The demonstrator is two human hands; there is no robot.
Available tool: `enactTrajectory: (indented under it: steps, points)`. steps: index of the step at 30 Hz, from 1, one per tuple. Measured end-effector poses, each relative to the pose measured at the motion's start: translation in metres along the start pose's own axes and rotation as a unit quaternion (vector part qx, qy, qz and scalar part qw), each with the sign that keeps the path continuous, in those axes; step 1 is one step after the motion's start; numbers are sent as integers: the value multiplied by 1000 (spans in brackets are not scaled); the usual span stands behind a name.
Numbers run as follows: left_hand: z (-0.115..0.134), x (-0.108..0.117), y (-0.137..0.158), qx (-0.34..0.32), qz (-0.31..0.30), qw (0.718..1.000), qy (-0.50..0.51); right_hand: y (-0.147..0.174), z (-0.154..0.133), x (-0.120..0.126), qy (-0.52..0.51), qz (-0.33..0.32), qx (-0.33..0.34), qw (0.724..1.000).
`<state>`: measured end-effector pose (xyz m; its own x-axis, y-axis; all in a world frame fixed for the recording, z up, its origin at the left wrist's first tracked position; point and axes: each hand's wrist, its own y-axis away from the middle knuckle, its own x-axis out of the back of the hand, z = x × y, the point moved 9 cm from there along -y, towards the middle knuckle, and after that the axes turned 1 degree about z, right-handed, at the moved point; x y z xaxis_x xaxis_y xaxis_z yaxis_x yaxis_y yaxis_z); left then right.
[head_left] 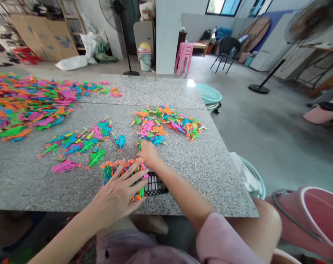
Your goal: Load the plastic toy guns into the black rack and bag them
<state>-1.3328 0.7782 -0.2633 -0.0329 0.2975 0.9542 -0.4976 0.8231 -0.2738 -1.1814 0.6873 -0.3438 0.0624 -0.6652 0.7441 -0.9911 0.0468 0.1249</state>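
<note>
On the speckled grey stone counter (194, 165), a spread left hand (119, 192) covers multicoloured plastic toy guns (108, 171), apparently being packed. The right hand (149, 153), grip unclear, likely needs to align another next

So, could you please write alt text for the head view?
The left hand is spread over colorful toys in a black mesh basket; the right hand is at the near edge of a loose pile. Farther left on the speckled table is a larger heap.
</note>
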Motion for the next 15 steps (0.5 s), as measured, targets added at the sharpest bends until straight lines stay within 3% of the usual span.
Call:
enactTrajectory:
  steps: [3,8,11,15]
  points:
    - [2,1,-2,-6,-8,1000,-3,21,34,9,-59,-26,-53,997]
    - [2,-2,-4,5,-24,1000,3,109,83,6,-246,-70,-58,965]
    - [2,-2,-4,1,-32,999,2,152,79,-4,-259,-25,-31,965]
    - [3,-2,-4,-12,-30,999,-2,165,59,-13,-154,22,-15,988]
